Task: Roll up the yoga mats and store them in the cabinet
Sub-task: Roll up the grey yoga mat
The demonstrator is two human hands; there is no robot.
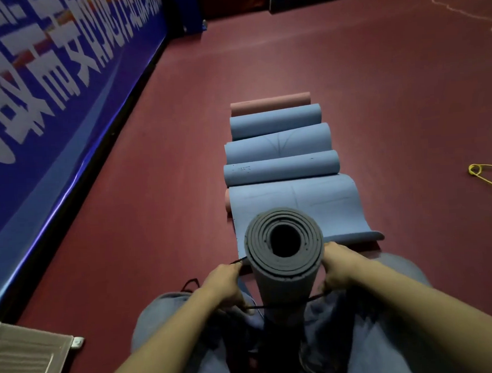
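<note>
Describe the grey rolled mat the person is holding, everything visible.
The grey rolled mat is a tight roll of matte, foam-like material, standing roughly upright between the person's knees, its top end facing the camera. That end shows spiral layers around a dark hollow core. A thin black cord crosses its body lower down. The left hand and right hand flank it, each pinching the cord. Behind it lies a partly unrolled blue mat.

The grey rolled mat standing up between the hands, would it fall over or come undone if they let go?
Probably both. The grey rolled mat stands on end, tall and narrow, so it would likely tip, then roll. Its layers look loose around the hollow middle, and the black cord seems not yet tied, so it may spring open. The left hand and right hand steady it.
</note>
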